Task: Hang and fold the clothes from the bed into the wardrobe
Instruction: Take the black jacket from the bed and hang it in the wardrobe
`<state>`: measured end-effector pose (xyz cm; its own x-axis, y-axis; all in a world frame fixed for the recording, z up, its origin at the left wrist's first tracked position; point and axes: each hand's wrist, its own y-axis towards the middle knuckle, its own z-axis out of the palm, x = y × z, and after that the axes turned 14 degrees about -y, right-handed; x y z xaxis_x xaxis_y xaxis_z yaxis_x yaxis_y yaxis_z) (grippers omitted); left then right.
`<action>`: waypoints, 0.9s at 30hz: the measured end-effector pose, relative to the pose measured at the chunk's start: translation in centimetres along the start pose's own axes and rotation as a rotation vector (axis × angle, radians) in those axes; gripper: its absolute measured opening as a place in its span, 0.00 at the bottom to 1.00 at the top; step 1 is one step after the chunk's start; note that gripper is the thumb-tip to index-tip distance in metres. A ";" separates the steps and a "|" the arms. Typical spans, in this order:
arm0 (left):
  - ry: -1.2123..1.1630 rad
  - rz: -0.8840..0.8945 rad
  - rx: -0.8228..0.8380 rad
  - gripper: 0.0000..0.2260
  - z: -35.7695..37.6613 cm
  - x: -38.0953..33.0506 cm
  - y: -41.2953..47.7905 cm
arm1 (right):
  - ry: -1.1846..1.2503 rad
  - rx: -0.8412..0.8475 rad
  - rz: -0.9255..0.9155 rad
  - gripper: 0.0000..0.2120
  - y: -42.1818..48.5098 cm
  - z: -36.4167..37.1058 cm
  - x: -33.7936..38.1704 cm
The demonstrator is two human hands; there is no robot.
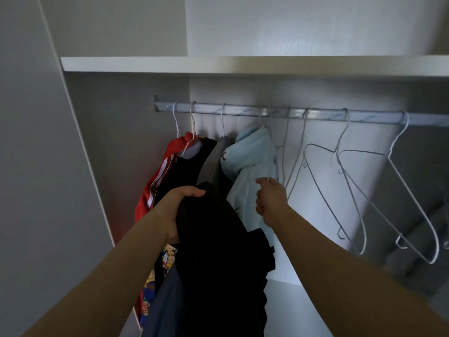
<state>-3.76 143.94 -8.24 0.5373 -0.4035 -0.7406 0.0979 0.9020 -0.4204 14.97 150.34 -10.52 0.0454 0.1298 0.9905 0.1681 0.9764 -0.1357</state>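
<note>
I stand at the open wardrobe. My left hand (178,207) grips the top of a black garment (218,251) that hangs down in front of me. My right hand (271,199) pinches the lower wire of a thin white hanger (269,147) whose hook sits on the metal rail (315,115). That hanger hangs just right of a light blue fleece (250,161). Left of the fleece hang a grey garment (215,164), a black top (192,166) and a red jacket with white stripes (158,176).
Several bare white wire hangers (352,181) hang on the right half of the rail. A white shelf (243,64) runs above the rail. The wardrobe's side panel (80,142) stands at the left. Folded grey cloth (427,239) lies low at the right.
</note>
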 end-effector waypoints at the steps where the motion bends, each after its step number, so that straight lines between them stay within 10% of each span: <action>1: 0.001 -0.007 0.010 0.14 0.0 0.1 0.1 | 0.004 -0.006 -0.013 0.08 -0.2 -0.1 0.0; 27: 0.033 -0.056 0.043 0.08 -0.9 0.6 -0.7 | -0.101 -0.102 -0.043 0.19 -1.8 -1.0 -0.1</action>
<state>-4.22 142.94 -8.87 0.5018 -0.4581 -0.7337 0.1638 0.8832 -0.4394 15.64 148.40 -10.41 -0.0621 0.1102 0.9920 0.2674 0.9594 -0.0899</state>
